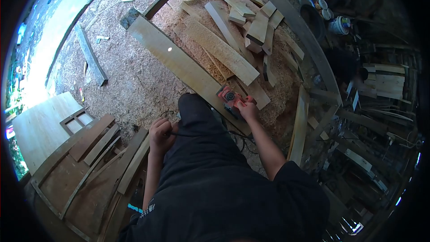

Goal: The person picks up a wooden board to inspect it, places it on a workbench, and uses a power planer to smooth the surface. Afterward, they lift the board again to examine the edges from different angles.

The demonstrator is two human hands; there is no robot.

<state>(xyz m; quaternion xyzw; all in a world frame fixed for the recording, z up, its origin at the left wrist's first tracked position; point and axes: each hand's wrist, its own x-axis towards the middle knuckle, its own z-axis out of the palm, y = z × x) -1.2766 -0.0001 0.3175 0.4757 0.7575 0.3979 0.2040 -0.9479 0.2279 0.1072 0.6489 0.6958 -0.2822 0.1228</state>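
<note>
My right hand (247, 109) is wrapped round the handle of a red electric planer (228, 96). The planer rests on the near part of a long pale board (177, 65), which runs from the upper left down toward my legs. My left hand (160, 134) is a closed fist beside my knee, gripping the planer's black power cord (195, 133). From that fist the cord crosses over my thigh toward the right. The underside of the planer is hidden.
Loose planks (219, 47) and a pile of wood blocks (259, 27) lie on shavings beyond the board. Stacked boards (96, 141) stand at the lower left. A grey plank (91, 56) lies on the left floor. Another person (342, 65) is at the right, near a paint bucket (339, 25).
</note>
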